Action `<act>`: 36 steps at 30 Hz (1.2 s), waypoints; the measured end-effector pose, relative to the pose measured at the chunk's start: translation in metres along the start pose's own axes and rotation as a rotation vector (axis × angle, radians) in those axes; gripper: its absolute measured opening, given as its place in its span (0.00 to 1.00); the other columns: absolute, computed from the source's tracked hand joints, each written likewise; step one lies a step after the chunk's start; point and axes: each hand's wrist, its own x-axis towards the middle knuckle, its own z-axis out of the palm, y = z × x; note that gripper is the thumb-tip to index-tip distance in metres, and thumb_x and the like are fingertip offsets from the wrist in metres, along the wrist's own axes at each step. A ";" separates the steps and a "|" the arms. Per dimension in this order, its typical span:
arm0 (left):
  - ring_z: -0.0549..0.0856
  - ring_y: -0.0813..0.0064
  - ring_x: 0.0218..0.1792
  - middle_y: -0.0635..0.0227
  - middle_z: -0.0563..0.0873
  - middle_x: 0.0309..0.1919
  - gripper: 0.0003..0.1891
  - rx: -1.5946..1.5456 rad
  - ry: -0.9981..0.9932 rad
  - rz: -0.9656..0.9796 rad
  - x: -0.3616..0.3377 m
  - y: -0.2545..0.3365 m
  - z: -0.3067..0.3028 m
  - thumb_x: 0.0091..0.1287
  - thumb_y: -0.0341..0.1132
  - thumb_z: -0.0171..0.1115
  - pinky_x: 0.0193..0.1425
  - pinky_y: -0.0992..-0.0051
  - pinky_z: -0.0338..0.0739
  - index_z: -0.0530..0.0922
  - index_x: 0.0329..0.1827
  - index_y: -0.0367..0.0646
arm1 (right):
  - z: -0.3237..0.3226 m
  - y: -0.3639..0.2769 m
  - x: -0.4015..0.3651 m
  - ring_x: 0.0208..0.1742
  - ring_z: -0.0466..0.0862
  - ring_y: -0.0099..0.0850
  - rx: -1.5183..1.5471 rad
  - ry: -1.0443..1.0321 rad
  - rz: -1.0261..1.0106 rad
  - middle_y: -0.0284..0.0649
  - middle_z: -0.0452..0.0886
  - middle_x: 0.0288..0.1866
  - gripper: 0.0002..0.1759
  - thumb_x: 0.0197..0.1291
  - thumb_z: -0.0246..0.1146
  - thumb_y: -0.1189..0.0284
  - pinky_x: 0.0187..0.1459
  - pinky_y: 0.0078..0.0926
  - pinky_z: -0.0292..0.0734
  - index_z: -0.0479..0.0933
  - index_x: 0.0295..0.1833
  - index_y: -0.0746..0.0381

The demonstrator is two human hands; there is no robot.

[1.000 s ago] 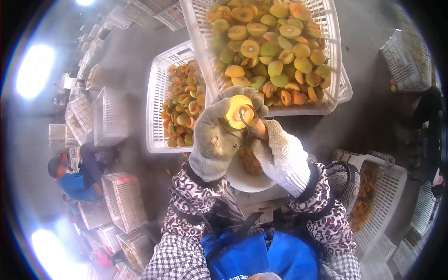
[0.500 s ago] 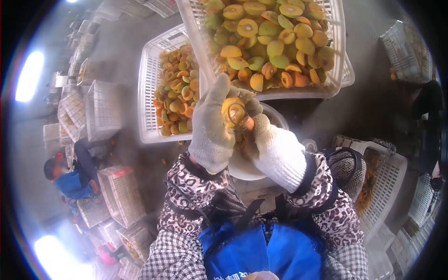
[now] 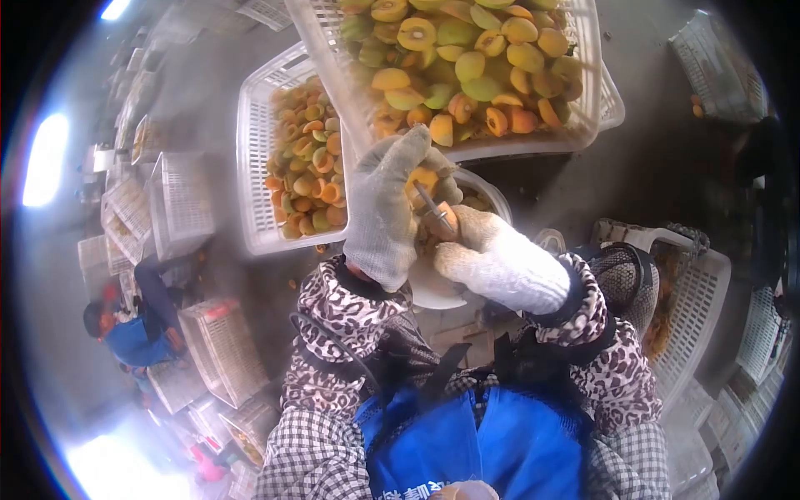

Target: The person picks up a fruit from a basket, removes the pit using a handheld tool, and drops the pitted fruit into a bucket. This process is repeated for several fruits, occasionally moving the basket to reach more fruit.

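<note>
Fruit (image 3: 422,178): one orange piece, up in front of the person, partly hidden by the glove and the tool.
Left hand (image 3: 385,212): wears a gray glove; its grip is bent around the fruit.
Right hand (image 3: 504,257): wears a white glove; its grip is wrapped around the handle of the tool.
Tool (image 3: 442,221): has a brown handle and a thin metal end that points at the fruit; I cannot tell if it pokes in or only lies across.
White tub (image 3: 435,287): sits below the hands, with some blurry brown bits in it.
Big crate (image 3: 329,79): stands past the hands, full of cut fruit (image 3: 467,67), green, yellow and orange.
Left crate (image 3: 250,167): is just beside the big crate and holds lots of small orange and green pieces (image 3: 304,167).
Right crate (image 3: 704,292): is near the right elbow, with orange-brown stuff inside.
Sleeves (image 3: 342,317): spotted at the wrists, checked higher up.
Other person (image 3: 137,333): wears blue, far to the left, near more crates (image 3: 223,350).
</note>
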 end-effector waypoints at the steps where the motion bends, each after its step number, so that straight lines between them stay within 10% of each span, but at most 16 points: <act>1: 0.84 0.69 0.32 0.62 0.82 0.35 0.17 -0.002 -0.007 -0.004 0.003 0.001 0.003 0.74 0.46 0.57 0.39 0.70 0.82 0.79 0.46 0.39 | 0.000 -0.001 0.001 0.24 0.79 0.24 0.003 0.008 0.001 0.35 0.79 0.29 0.11 0.68 0.56 0.70 0.25 0.21 0.77 0.74 0.50 0.65; 3: 0.83 0.71 0.30 0.63 0.82 0.29 0.17 -0.050 0.207 -0.322 0.011 0.002 0.011 0.75 0.44 0.55 0.36 0.73 0.80 0.79 0.38 0.38 | -0.001 -0.003 0.003 0.25 0.80 0.26 -0.017 0.007 0.032 0.36 0.80 0.32 0.14 0.67 0.57 0.69 0.27 0.26 0.78 0.74 0.52 0.66; 7: 0.83 0.72 0.29 0.63 0.81 0.24 0.18 0.002 0.257 -0.316 0.012 -0.002 0.016 0.75 0.43 0.53 0.34 0.74 0.78 0.79 0.33 0.38 | -0.001 -0.003 0.005 0.27 0.82 0.29 -0.038 0.009 0.079 0.38 0.81 0.36 0.19 0.64 0.59 0.69 0.32 0.36 0.80 0.73 0.58 0.68; 15: 0.84 0.67 0.32 0.62 0.80 0.30 0.18 -0.084 0.023 -0.259 0.013 -0.020 -0.002 0.75 0.46 0.55 0.38 0.71 0.79 0.78 0.37 0.38 | -0.025 0.017 0.003 0.16 0.76 0.25 0.494 -0.220 0.167 0.36 0.77 0.23 0.12 0.65 0.62 0.66 0.19 0.24 0.73 0.74 0.42 0.65; 17: 0.83 0.69 0.31 0.63 0.81 0.29 0.17 -0.127 0.060 -0.233 0.014 -0.024 0.004 0.75 0.44 0.56 0.36 0.73 0.78 0.78 0.36 0.38 | -0.020 0.004 0.000 0.19 0.79 0.25 0.462 -0.234 0.156 0.36 0.78 0.24 0.13 0.65 0.61 0.66 0.19 0.25 0.75 0.74 0.44 0.66; 19: 0.82 0.71 0.29 0.64 0.81 0.28 0.15 -0.170 0.105 -0.209 0.014 -0.026 0.009 0.74 0.42 0.57 0.34 0.75 0.77 0.78 0.34 0.39 | -0.012 -0.014 -0.004 0.21 0.80 0.25 -0.329 0.059 0.166 0.36 0.78 0.26 0.13 0.63 0.61 0.67 0.19 0.24 0.76 0.74 0.46 0.66; 24: 0.83 0.65 0.34 0.62 0.81 0.32 0.16 -0.342 0.160 -0.413 0.008 -0.014 0.014 0.73 0.44 0.57 0.42 0.67 0.80 0.76 0.36 0.38 | -0.029 0.019 0.006 0.24 0.78 0.22 0.188 -0.176 0.153 0.35 0.78 0.32 0.14 0.62 0.63 0.67 0.26 0.22 0.78 0.75 0.46 0.66; 29: 0.84 0.64 0.34 0.63 0.80 0.31 0.15 -0.547 0.194 -0.626 -0.001 -0.015 -0.005 0.73 0.45 0.57 0.43 0.67 0.81 0.75 0.36 0.42 | -0.028 0.028 0.011 0.31 0.81 0.23 0.083 -0.241 0.009 0.37 0.80 0.36 0.15 0.62 0.63 0.68 0.34 0.23 0.79 0.76 0.51 0.66; 32: 0.84 0.65 0.36 0.64 0.80 0.32 0.11 -0.687 0.147 -0.554 -0.006 -0.025 -0.021 0.70 0.42 0.63 0.44 0.67 0.83 0.77 0.38 0.43 | -0.016 0.001 0.000 0.36 0.83 0.26 -0.193 -0.242 -0.036 0.40 0.82 0.39 0.17 0.62 0.62 0.69 0.37 0.27 0.81 0.76 0.54 0.64; 34: 0.85 0.67 0.37 0.65 0.82 0.33 0.12 -0.392 0.114 -0.152 -0.008 -0.028 -0.042 0.64 0.38 0.72 0.42 0.67 0.82 0.78 0.42 0.43 | -0.004 -0.003 -0.004 0.39 0.87 0.37 -0.451 -0.158 0.002 0.45 0.86 0.40 0.17 0.61 0.62 0.69 0.42 0.35 0.82 0.77 0.54 0.62; 36: 0.86 0.69 0.41 0.61 0.83 0.37 0.07 1.156 0.361 0.649 -0.010 -0.005 -0.057 0.71 0.32 0.58 0.46 0.63 0.81 0.79 0.49 0.43 | 0.000 0.031 -0.001 0.37 0.87 0.47 -0.895 0.116 -0.216 0.51 0.86 0.37 0.15 0.63 0.59 0.67 0.40 0.40 0.82 0.77 0.51 0.64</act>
